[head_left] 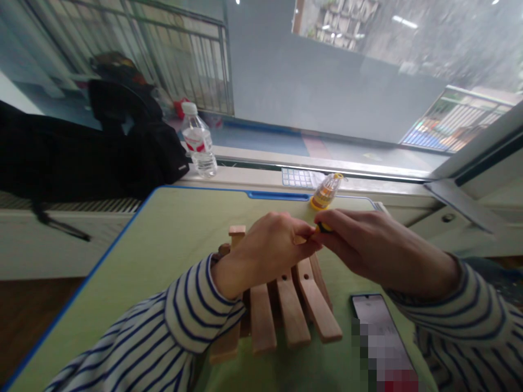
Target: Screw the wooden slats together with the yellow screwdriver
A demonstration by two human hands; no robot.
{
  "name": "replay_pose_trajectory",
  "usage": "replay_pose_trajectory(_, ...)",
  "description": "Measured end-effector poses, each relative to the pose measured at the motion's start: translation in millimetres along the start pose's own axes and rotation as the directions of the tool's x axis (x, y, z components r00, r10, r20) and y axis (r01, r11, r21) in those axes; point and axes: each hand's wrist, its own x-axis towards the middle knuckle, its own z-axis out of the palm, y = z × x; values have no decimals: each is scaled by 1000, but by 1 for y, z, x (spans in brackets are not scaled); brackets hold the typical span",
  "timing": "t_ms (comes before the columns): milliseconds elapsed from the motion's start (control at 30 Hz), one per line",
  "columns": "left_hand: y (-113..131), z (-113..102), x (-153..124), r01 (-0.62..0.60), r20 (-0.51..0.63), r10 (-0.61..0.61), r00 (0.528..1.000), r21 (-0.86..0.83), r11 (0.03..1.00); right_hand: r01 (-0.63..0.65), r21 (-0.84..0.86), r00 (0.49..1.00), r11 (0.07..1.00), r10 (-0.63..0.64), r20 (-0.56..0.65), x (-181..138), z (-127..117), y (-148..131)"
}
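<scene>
My right hand (368, 245) is closed around a small yellow-and-black tool (324, 226), mostly hidden by the fingers, so its kind does not show. My left hand (272, 245) is in a closed pinch right against the tool's left end, fingertips meeting those of the right hand; what it pinches is hidden. Both hands are above a wooden piece with several flat, finger-like slats (292, 310). Round holes show near the upper ends of two slats. A small wooden block end (237, 231) sticks up behind my left wrist, which covers part of the piece.
A smartphone (379, 321) lies on the green table (188, 218) by my right forearm. At the far edge stands a small yellow-capped bottle (326, 191). On the sill are a clear water bottle (199, 144), a black bag (134, 141) and a gridded sheet (297, 177), before a window.
</scene>
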Motion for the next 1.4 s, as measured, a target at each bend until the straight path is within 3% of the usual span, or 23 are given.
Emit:
replay_pose_trajectory(300, 0, 1, 0, -24, 66, 22, 998, 25, 999, -116, -80, 993, 990, 113, -40, -3, 5, -7)
replay_pose_trajectory(500, 1, -3, 1, 2, 15, -3, 1000, 12, 1000, -140, -119, 990, 983, 138, -19, -2, 2, -10)
replay_pose_trajectory(867, -2, -2, 0, -31, 14, 32, 999, -40, 999, 16, -63, 996, 998, -10, 90, 1, -11, -5)
replay_pose_trajectory(1100, -1, -1, 0, -28, 14, 28, 1000, 4, 1000, 9, -78, 999, 997, -6, 34, 2, -1, -4)
replay_pose_trajectory(1400, -3, -3, -1, -60, 110, 61, 992, -18, 998, -72, -99, 994, 992, 63, -92, -2, 7, -10)
